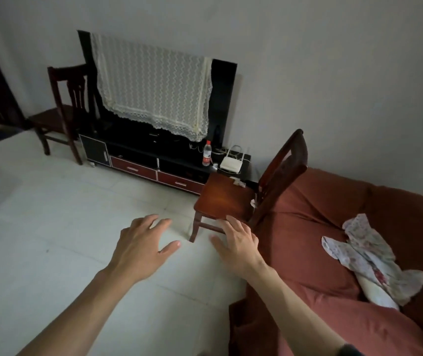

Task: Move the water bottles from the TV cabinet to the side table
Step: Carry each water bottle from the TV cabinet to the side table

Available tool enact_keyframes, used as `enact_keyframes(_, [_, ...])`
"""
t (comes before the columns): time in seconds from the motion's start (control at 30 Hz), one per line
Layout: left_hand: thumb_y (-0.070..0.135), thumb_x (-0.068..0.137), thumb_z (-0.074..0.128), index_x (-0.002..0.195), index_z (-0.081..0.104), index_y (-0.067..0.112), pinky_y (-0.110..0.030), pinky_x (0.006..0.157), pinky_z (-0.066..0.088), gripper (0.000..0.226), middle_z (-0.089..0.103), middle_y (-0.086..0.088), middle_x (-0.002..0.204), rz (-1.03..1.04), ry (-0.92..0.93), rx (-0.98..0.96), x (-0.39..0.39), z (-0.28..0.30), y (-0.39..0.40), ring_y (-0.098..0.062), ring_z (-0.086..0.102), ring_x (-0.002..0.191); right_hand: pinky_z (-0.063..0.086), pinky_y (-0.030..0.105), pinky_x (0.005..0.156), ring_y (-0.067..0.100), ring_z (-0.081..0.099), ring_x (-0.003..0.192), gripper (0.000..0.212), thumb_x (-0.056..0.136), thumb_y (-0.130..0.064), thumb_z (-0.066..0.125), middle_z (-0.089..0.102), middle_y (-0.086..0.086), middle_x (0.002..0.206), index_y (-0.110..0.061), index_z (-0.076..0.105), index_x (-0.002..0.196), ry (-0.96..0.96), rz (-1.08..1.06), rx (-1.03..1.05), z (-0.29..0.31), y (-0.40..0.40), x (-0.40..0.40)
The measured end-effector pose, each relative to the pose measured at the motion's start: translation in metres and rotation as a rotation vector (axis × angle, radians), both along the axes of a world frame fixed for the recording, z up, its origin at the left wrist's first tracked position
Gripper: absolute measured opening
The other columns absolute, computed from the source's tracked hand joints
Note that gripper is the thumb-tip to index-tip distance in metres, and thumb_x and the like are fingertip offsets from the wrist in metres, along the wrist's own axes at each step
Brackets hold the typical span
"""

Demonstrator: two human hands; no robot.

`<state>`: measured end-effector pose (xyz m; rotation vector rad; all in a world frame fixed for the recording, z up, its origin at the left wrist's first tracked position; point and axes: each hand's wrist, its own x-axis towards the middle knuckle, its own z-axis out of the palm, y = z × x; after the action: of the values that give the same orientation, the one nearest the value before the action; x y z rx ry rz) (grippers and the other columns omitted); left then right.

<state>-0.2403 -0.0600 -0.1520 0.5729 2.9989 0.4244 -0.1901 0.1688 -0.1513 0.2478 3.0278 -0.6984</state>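
Both hands were out in front of me, palms down over the tiled floor (pixel 64 227), nothing held. Left hand (pixel 142 246) had fingers spread and thumb out; right hand (pixel 237 241) the same, fingers splayed, sitting in front of the near edge of the wooden chair (pixel 224 199) in the view. I saw one water bottle (pixel 207 153), clear with red cap and red label, upright on the right end of the black TV cabinet (pixel 138 152), just left of a white router (pixel 231 163). It was well apart from both hands. TV (pixel 220 98) above it had a lace cloth (pixel 154 83) draped over it. Red-covered sofa (pixel 333 227) on my right, floral cloth (pixel 367 255) lying on it. Second dark chair (pixel 61 104) stood left of the cabinet.
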Motion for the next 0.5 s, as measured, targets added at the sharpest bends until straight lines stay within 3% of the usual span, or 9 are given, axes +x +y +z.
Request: enact_keyframes(0.5, [0.063,0.097,0.041,0.148,0.04,0.033,-0.04,0.111,0.035,0.059,0.035,0.004,0.157,0.147,-0.093,0.016,-0.162,-0.008,0.043,-0.021,0.033,0.142,0.014,0.058,0.116,0.028,0.016,0.148,0.052,0.098,-0.057,0.037,0.024,-0.003,0.161,-0.036,0.038,0.145,-0.054,0.088,-0.045,-0.005,0.055,-0.181])
